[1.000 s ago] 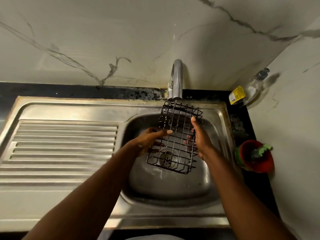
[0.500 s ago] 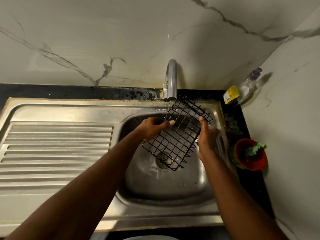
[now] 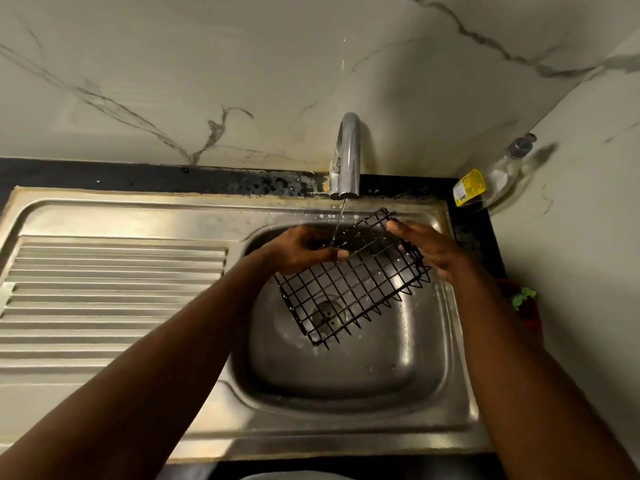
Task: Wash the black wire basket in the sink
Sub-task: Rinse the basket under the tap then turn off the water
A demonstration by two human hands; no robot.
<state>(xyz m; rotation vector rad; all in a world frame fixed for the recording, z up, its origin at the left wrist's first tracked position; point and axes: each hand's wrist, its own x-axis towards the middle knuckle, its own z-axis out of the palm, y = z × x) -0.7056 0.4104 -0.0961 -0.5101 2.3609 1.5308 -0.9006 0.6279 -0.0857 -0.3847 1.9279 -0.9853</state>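
As water runs, the black wire basket is gripped over the sink by fingers of left hand and right hand.

Above the sink, the left hand and right hand are bare, each on a forearm bare all the way back from it, the left thumb showing a short, pale nail.

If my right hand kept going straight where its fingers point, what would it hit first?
The right hand points up-left along the black wire basket it holds; past that corner, the water stream below the tap probably comes first, though depth is unclear.
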